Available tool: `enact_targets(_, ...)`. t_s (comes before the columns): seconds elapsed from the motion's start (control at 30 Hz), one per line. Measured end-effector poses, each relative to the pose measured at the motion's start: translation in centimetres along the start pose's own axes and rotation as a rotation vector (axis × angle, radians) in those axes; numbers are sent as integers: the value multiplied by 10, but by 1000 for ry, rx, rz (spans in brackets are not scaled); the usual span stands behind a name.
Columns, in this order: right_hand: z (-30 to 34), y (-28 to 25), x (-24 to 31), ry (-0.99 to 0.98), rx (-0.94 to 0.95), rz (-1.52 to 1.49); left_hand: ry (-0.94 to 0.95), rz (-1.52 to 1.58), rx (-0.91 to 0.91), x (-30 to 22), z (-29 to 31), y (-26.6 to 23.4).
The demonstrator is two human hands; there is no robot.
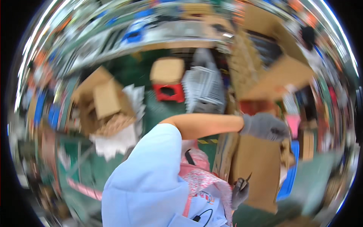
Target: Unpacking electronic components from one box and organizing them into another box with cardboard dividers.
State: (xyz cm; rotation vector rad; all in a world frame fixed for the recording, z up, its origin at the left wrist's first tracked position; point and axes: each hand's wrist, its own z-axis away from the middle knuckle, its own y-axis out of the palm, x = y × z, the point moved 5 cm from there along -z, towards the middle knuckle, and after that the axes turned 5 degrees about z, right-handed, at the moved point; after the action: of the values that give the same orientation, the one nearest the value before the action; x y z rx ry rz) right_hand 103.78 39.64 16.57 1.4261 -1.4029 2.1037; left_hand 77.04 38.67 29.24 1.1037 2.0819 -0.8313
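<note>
My left arm reaches across to the right. My left hand (264,126), in a grey glove, is over the open cardboard box with long flaps; its fingers are smeared by motion, so their hold is unclear. Lower down, close to my body, my right hand (239,192) wears a dark grey glove and is closed round a small pointed tool (248,178) whose dark tip sticks up. A brown cardboard flap (259,170) lies between and beside both hands.
A large open carton (276,72) with dark contents stands at the far right. A blue bin (289,174) is right of the flap. Ahead are a red stool (168,92) with a tan top and a stack of grey-white parts (204,89). Another open carton (102,100) sits left.
</note>
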Motion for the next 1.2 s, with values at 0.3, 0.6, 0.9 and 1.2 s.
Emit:
enact_targets(0.3,-18,171,129,-788,693,278,-744,393,-1280,-59,453,-125)
enact_targets(0.6,225,443,268,-1350,1263,107,-662,241,-2063,-169,712,-129)
enact_targets(0.9,440,670,284,-2111,1274,192,-992,60,-2189,-163,812,-148)
enact_targets(1.2,404,737,343,-2199,1362,1050,-1607,-587,-1961,-168,917,-244)
